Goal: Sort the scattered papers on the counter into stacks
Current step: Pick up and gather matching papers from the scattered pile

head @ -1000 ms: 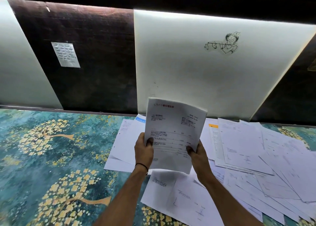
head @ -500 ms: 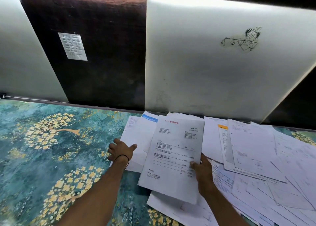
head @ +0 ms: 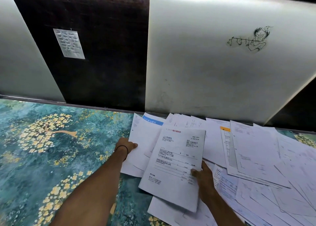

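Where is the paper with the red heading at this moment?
Head view, lower centre: the paper lies over the pile, the right hand pinching its right edge, the left hand holding a sheet just left of it.

A second ago both hands had the invoice (head: 177, 166) held up in the air, one at each bottom corner. Now it's come down onto the loose papers (head: 256, 157), and only the right hand (head: 203, 174) is pinching it, thumb on its lower right edge. The left hand (head: 125, 145) let go, swung out to its own side, and now has its thumb over the edge of a plain white sheet (head: 143, 140), fingers hidden under it.
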